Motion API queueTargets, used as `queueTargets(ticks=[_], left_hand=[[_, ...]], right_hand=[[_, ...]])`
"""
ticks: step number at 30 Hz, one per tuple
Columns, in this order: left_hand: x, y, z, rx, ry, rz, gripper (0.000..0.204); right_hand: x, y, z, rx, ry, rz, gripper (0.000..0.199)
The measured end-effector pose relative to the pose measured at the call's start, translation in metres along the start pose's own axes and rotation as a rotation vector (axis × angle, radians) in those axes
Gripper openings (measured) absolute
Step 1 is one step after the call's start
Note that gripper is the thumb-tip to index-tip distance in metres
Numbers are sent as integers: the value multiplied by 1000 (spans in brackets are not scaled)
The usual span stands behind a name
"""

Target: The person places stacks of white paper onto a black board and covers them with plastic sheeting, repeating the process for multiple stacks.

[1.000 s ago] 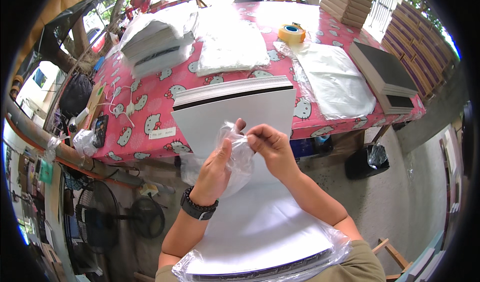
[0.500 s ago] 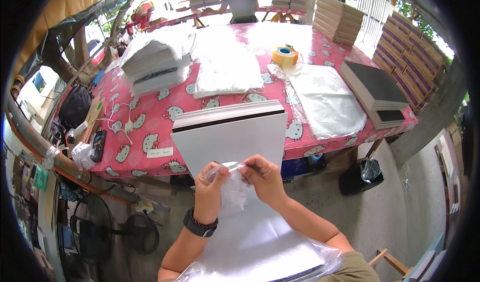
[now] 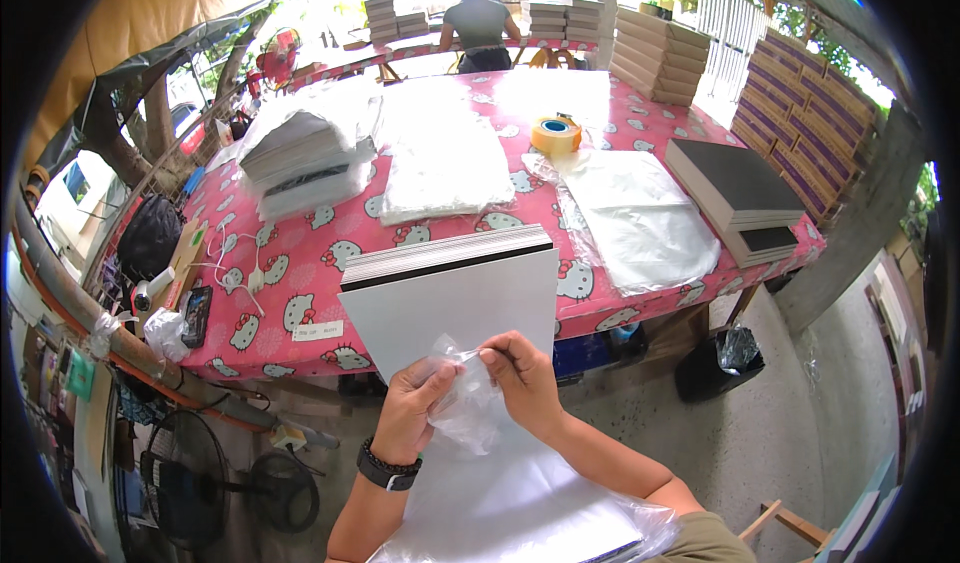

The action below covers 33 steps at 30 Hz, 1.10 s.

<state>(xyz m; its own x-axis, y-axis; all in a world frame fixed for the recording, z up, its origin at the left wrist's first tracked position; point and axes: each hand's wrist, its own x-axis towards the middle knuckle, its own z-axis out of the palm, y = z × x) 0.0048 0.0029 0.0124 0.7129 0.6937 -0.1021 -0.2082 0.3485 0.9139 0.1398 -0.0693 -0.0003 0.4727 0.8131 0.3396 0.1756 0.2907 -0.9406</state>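
Note:
Between my two hands is a crumpled clear plastic bag point(image 3: 464, 418). My left hand point(image 3: 412, 403) is closed round a bunch of it, a dark watch and beaded bracelet on that wrist. The fingers of my right hand point(image 3: 522, 378) pinch the bag's upper edge close by. Just beyond my hands, a thick stack of white sheets with a black layer point(image 3: 455, 293) leans up against the table edge. White sheets in a clear plastic cover point(image 3: 510, 503) lie on my lap under my forearms.
The pink patterned table point(image 3: 290, 313) bears a plastic-covered stack point(image 3: 305, 158), clear bags point(image 3: 445, 173), a white plastic-wrapped pile point(image 3: 640, 213), a tape roll point(image 3: 556, 135) and dark-covered stacks point(image 3: 735, 183). A black bin point(image 3: 718, 363) stands right; a fan point(image 3: 185, 478) left. A person point(image 3: 480, 23) sits beyond.
The plastic in my hands has bunched up more and rises above my left fingers. My hands have moved slightly lower in the picture. The view has tilted a little upward.

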Motion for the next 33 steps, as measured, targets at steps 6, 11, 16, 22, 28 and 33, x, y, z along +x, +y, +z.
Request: queueTargets(ticks=[6,11,16,22,28,33], left_hand=[[-4,-8,8,-357,84,23,31],[-8,-9,-52,-356,-527,61,44],[-5,6,-70,541,262,282,55],[-25,26,-2,811,-91,495,26],[-41,13,-43,-714,-219,188,31],[-44,27,-35,-953,433,280,48]], right_hand=[[-4,12,2,43,-128,78,15],[13,8,-23,1347,-250,267,20],[19,-14,-42,839,-385,225,20],[9,-50,-9,-3,-517,-58,12],[7,-39,-37,93,-1303,339,16],[-6,13,-52,895,-1075,14,11]])
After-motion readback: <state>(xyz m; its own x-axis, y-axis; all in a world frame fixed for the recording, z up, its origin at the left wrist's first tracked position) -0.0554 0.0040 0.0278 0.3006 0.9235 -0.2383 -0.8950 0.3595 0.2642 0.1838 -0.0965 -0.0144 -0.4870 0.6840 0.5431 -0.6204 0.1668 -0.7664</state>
